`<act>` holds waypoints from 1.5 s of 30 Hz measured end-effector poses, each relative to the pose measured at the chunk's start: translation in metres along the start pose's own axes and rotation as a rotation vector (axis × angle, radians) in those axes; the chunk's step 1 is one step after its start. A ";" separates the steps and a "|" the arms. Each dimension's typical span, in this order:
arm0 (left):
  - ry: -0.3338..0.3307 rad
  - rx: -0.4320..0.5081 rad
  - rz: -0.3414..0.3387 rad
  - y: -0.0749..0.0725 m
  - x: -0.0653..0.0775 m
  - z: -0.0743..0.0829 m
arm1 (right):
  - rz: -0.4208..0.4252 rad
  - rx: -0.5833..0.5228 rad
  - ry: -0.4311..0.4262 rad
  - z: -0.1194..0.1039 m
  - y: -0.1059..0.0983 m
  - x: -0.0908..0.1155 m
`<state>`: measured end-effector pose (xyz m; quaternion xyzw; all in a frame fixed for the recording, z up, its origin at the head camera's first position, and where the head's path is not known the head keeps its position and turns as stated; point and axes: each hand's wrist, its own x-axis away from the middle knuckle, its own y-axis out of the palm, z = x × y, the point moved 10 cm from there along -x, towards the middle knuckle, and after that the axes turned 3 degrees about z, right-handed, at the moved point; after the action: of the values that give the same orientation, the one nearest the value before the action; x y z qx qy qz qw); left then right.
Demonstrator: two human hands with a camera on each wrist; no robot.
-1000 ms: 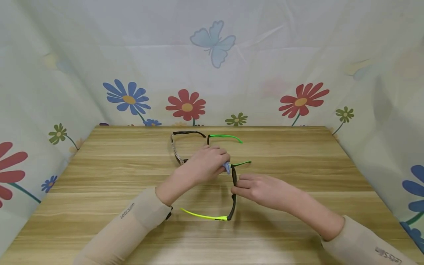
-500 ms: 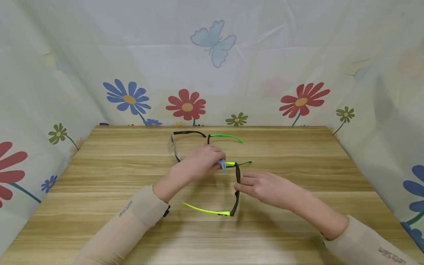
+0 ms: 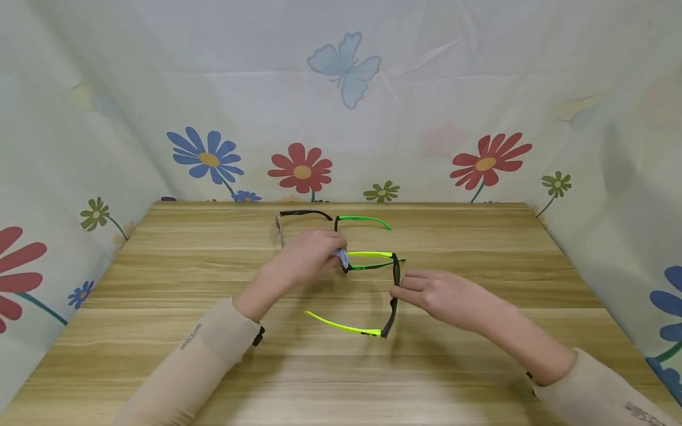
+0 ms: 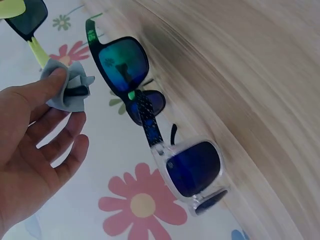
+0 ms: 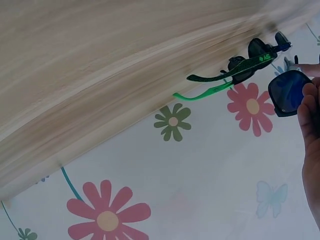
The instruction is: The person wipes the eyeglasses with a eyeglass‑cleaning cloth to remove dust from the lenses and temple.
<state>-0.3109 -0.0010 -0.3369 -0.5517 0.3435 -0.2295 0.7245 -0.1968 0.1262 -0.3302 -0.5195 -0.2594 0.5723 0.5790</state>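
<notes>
My right hand (image 3: 447, 296) pinches the dark front of a pair of sunglasses (image 3: 392, 313) with bright yellow temples, held up over the table. Between thumb and fingers, my left hand (image 3: 306, 254) grips a small light-blue cloth (image 4: 70, 90), folded around the end of the far yellow temple. The near temple (image 3: 345, 326) points left, free of both hands. Behind the left hand lie black-and-green sunglasses (image 4: 122, 67) with mirrored lenses. Beside them are clear-framed sunglasses (image 4: 194, 167) with dark blue lenses and black temples; in the head view my left hand partly covers both pairs.
The wooden table (image 3: 479, 236) runs to a white curtain (image 3: 415, 106) printed with flowers and a butterfly, which stands at the back and both sides. Beige sleeves (image 3: 197, 355) cover my forearms, with a black strap piece (image 3: 259, 336) at the left cuff.
The cloth has slid leftward along the far yellow temple toward its tip, baring more of it. My right hand has moved the yellow sunglasses right and slightly away from me.
</notes>
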 end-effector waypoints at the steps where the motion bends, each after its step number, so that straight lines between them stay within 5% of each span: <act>1: -0.005 -0.002 0.000 0.000 0.001 -0.002 | 0.012 0.002 0.002 0.001 -0.002 0.001; 14: -0.105 -0.060 -0.024 0.001 0.021 -0.032 | 0.082 -0.113 0.101 0.029 -0.014 0.025; 37: -0.102 -0.096 -0.027 0.000 0.025 -0.034 | 0.058 -0.285 0.367 0.102 0.014 0.087; 45: -0.115 -0.092 -0.036 0.002 0.027 -0.037 | 0.116 -0.264 0.358 0.121 0.018 0.102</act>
<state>-0.3204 -0.0433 -0.3516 -0.6028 0.3018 -0.1944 0.7126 -0.2910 0.2549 -0.3372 -0.6981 -0.1952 0.4644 0.5089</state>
